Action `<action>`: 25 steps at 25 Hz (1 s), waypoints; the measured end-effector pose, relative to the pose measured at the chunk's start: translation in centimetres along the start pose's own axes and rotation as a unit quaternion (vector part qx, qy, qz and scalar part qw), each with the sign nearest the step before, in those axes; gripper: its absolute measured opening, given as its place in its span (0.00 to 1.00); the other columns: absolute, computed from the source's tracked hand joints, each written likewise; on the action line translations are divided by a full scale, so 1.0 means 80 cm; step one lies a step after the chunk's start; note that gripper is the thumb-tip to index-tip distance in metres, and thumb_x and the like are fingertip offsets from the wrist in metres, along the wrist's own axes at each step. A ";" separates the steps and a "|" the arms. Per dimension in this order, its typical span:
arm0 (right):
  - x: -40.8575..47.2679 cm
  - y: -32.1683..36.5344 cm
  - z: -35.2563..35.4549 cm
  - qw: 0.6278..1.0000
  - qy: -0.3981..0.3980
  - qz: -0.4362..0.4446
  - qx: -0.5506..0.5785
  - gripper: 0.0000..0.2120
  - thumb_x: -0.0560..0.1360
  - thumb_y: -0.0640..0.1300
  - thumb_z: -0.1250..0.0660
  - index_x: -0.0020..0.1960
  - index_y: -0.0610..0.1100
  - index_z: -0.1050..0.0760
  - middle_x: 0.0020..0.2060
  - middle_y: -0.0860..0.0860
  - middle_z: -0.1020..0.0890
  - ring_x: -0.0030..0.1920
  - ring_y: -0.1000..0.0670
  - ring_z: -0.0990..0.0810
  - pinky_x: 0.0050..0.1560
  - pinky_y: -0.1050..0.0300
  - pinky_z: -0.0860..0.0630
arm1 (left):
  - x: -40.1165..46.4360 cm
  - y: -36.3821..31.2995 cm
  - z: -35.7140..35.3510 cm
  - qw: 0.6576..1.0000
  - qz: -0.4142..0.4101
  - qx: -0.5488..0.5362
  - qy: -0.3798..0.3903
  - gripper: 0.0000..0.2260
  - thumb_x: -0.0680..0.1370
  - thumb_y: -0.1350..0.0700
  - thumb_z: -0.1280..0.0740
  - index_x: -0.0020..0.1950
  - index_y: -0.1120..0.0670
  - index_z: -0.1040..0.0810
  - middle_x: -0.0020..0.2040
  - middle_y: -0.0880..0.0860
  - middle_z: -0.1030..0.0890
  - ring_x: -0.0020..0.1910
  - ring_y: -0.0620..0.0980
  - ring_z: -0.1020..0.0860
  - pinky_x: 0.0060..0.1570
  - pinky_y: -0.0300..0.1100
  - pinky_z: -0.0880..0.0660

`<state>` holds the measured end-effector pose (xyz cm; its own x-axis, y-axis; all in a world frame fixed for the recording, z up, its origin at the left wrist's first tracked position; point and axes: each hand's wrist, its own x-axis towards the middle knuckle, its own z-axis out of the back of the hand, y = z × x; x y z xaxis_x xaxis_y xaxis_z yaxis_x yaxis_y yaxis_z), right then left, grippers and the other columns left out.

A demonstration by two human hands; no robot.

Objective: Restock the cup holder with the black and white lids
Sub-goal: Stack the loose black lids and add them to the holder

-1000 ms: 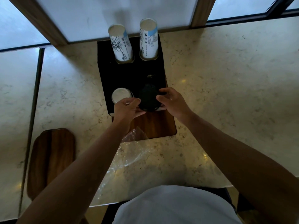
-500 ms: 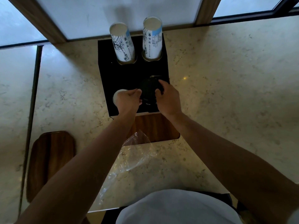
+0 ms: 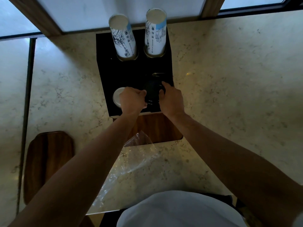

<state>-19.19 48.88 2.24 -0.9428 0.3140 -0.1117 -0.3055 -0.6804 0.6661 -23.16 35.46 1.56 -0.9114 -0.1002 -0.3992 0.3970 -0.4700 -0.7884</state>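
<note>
From the head view, you've got both hands on the black lids (image 3: 152, 92), a dark stack standing in the front right well of the cup holder (image 3: 106, 71). Your left hand (image 3: 132, 99) has its grip clenched around the stack's left side, and your right hand (image 3: 172, 100) clamps the right side, fingers curled over the top edge. Two-sided like that makes sense: it looks meant to keep a loose stack straight while it goes down the hole. How deep it sits I can't tell, black on black.

Just left of your left hand, the white lids (image 3: 116, 97) sit in the front left well, half hidden by your knuckles. At the back, two stacks of printed paper cups (image 3: 124, 38) rise from their own wells, the left one leaning.

The black stack reads as glossy, ribbed and round. A crumpled clear plastic sleeve (image 3: 131, 161) lies on the marble tabletop (image 3: 229, 95) near you, likely the lids' wrapper.
</note>
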 end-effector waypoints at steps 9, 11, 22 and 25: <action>0.002 -0.004 -0.004 0.999 0.007 0.026 -0.028 0.20 0.84 0.40 0.43 0.75 0.37 0.34 0.57 0.38 0.18 0.54 0.44 0.19 0.54 0.55 0.23 | 0.006 -0.016 0.000 0.981 -0.037 0.186 0.037 0.14 0.81 0.53 0.37 0.52 0.63 0.19 0.44 0.61 0.15 0.42 0.59 0.15 0.46 0.55 0.18; 0.002 -0.006 -0.004 0.998 0.022 0.036 -0.040 0.21 0.84 0.41 0.44 0.76 0.38 0.36 0.58 0.38 0.19 0.55 0.44 0.20 0.55 0.53 0.23 | -0.003 -0.013 -0.004 0.962 -0.098 0.254 0.027 0.12 0.83 0.54 0.37 0.54 0.61 0.19 0.43 0.57 0.16 0.39 0.55 0.17 0.42 0.50 0.18; 0.007 -0.005 -0.011 0.999 0.047 -0.006 -0.014 0.21 0.84 0.41 0.45 0.76 0.40 0.37 0.62 0.39 0.21 0.59 0.43 0.21 0.56 0.56 0.26 | -0.012 -0.007 -0.002 0.937 -0.157 0.312 -0.022 0.13 0.84 0.53 0.38 0.47 0.60 0.19 0.40 0.57 0.17 0.33 0.50 0.24 0.25 0.36 0.39; 0.004 -0.006 -0.005 0.998 0.046 -0.025 0.039 0.19 0.84 0.42 0.47 0.74 0.39 0.34 0.61 0.39 0.21 0.59 0.43 0.21 0.55 0.56 0.25 | -0.010 -0.003 0.002 0.945 -0.163 0.282 -0.036 0.13 0.82 0.51 0.36 0.46 0.58 0.18 0.37 0.54 0.17 0.34 0.50 0.19 0.30 0.39 0.27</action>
<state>-19.44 49.03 1.58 -0.9359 0.2824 -0.2106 -0.3447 -0.6103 0.7133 -22.58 35.52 2.17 -0.9882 0.0808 -0.1302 -0.0083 -0.8769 -0.4806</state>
